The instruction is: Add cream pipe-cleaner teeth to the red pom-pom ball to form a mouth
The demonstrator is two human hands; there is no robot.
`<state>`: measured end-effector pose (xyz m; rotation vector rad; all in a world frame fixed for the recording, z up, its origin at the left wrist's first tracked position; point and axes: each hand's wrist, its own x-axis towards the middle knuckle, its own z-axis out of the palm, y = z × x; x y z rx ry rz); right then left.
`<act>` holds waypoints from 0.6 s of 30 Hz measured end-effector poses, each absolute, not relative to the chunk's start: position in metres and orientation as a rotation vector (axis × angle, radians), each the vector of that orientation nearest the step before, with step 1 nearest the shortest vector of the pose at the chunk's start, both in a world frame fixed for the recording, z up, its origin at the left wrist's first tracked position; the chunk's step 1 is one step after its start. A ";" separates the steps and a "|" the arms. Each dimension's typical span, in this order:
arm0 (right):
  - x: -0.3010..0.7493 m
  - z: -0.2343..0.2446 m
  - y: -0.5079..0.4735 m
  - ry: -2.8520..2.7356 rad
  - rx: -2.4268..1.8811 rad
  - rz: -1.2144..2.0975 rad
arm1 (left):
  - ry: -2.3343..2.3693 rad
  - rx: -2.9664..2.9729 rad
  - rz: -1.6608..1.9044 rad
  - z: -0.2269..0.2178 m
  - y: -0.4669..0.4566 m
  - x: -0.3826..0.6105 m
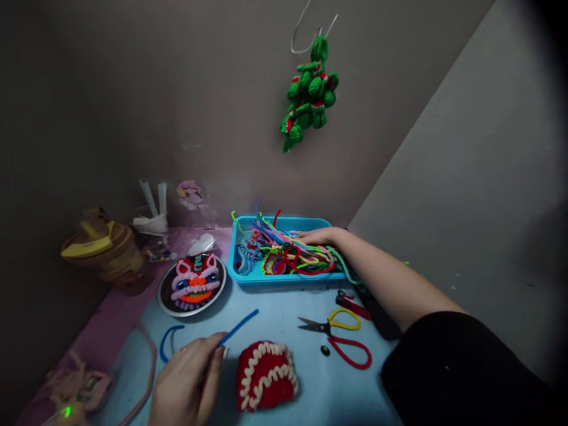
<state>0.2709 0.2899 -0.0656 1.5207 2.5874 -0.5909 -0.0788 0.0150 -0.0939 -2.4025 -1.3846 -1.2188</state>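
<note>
My left hand [189,378] is low at the front, fingers pinched on a blue pipe cleaner [237,326] that angles up to the right. Beside that hand lies a red woolly piece with white trim [265,374]. My right hand [318,237] reaches into a blue tray [248,273] full of coloured pipe cleaners [288,251], fingers lying on the pile; what they grip, if anything, is hidden. Yellow-and-red-handled scissors [337,334] lie on the blue mat below my right forearm.
A round dark plate [167,296] holds a pink, red and blue lion-face figure [196,279]. A curved blue pipe cleaner [166,340] lies near it. A brown and yellow object [104,248] and a cup with straws [151,222] stand at left. Green figures [310,89] hang on the wall.
</note>
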 end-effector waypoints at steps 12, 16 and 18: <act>0.242 -0.049 0.279 2.466 1.593 -0.188 | -1.398 -2.394 -1.206 -0.091 0.015 -0.079; 0.253 -0.020 0.279 2.476 1.740 0.169 | -1.361 -2.358 -1.245 -0.087 0.015 -0.076; 0.257 -0.008 0.275 2.486 1.759 0.301 | -1.354 -2.342 -1.252 -0.087 0.014 -0.075</act>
